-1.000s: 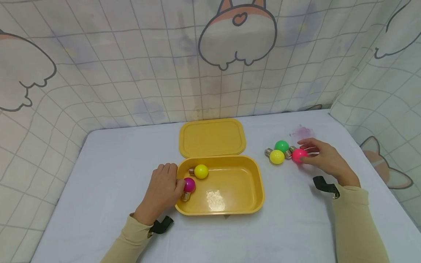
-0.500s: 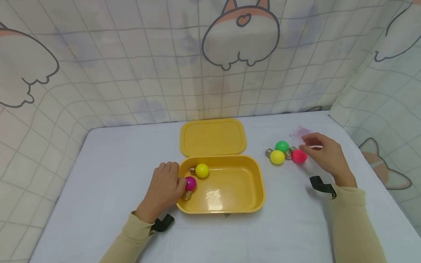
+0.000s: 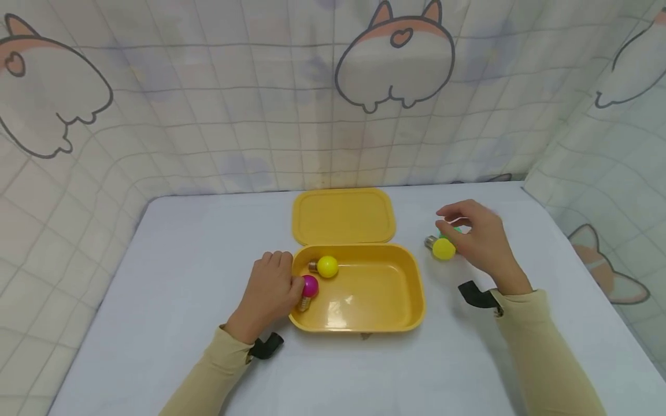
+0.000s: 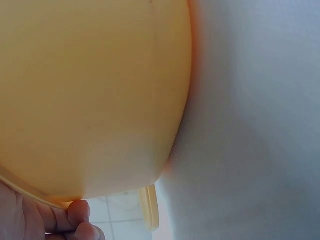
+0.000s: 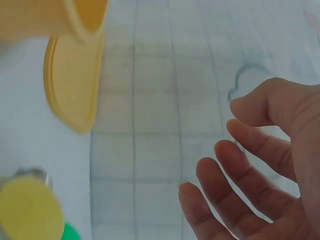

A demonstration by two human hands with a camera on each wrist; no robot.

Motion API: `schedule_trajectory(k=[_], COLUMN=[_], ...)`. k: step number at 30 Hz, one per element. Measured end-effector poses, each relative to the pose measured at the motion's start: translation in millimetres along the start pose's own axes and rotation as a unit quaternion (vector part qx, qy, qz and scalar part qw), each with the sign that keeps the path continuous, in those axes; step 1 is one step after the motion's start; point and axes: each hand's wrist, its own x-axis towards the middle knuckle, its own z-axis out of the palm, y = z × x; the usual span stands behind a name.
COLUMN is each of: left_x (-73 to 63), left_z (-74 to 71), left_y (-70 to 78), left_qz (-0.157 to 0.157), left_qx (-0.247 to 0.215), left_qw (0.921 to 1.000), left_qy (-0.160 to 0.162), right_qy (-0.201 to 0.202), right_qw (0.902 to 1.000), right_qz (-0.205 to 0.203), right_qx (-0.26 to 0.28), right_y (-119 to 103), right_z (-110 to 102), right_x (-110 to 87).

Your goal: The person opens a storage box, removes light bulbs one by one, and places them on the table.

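My left hand (image 3: 267, 289) grips the left rim of a yellow plastic box (image 3: 377, 292), thumb over the edge and fingers against the outer wall. Inside, on the left, lie a yellow light bulb (image 3: 328, 266) and a magenta light bulb (image 3: 310, 286), the latter beside my thumb. Over the loose bulbs right of the box hovers my right hand (image 3: 481, 242), fingers loosely bent, nothing between them in the right wrist view. Below it show another yellow bulb (image 3: 443, 249) and a sliver of a green bulb (image 5: 70, 233). The pinkish-red bulb is hidden behind this hand.
A flat yellow lid (image 3: 343, 216) lies just behind the box on the white-covered table (image 3: 208, 231). A patterned cloth (image 3: 291, 133) hangs along the table's back edge and right side. Black wrist mounts (image 3: 476, 296) stick out from both sleeves.
My right hand has left the pinkish-red bulb and moved left over the yellow and green bulbs. My left hand keeps its grip on the box; the head view has shifted slightly.
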Motion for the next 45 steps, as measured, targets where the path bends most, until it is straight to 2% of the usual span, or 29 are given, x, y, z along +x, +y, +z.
schedule_trajectory(k=[5, 11, 17, 21, 27, 34, 42, 45], left_x=[0.5, -0.6, -0.4, 0.4, -1.1, -1.9, -1.9, -1.6], left_z=[-1.2, -2.0, -2.0, -1.6, -2.4, -1.3, -4.0, -4.2], left_y=[-0.6, -1.2, -1.3, -0.6, -0.7, -4.4, -4.3, -3.8], left_qz=[0.003, 0.011, 0.012, 0.014, 0.015, 0.02, 0.022, 0.021], left_qx=[0.002, -0.007, -0.008, -0.012, -0.006, 0.002, -0.004, -0.004], left_qw=[1.0, 0.9999, 0.9998, 0.9998, 0.9998, 0.9996, 0.9996, 0.9996], left_qy=[0.004, 0.01, 0.01, 0.004, 0.008, 0.019, 0.02, 0.016], right_qy=[-0.015, -0.068, -0.156, -0.197, -0.24, -0.282, -0.326, -0.329], right_qw=[0.9953, 0.9864, 0.9766, 0.9702, 0.9587, 0.9436, 0.9293, 0.9304], right_qz=[-0.096, -0.15, -0.147, -0.141, -0.151, -0.163, -0.17, -0.161], right_qx=[0.003, 0.007, 0.015, 0.017, 0.025, 0.059, 0.028, 0.009], right_y=[-22.2, -47.6, -67.8, -76.8, -86.0, -95.3, -101.9, -104.5], right_z=[18.3, 40.2, 61.0, 71.0, 85.3, 101.5, 120.2, 127.0], right_x=[10.5, 17.4, 20.3, 20.4, 22.4, 25.4, 26.9, 26.3])
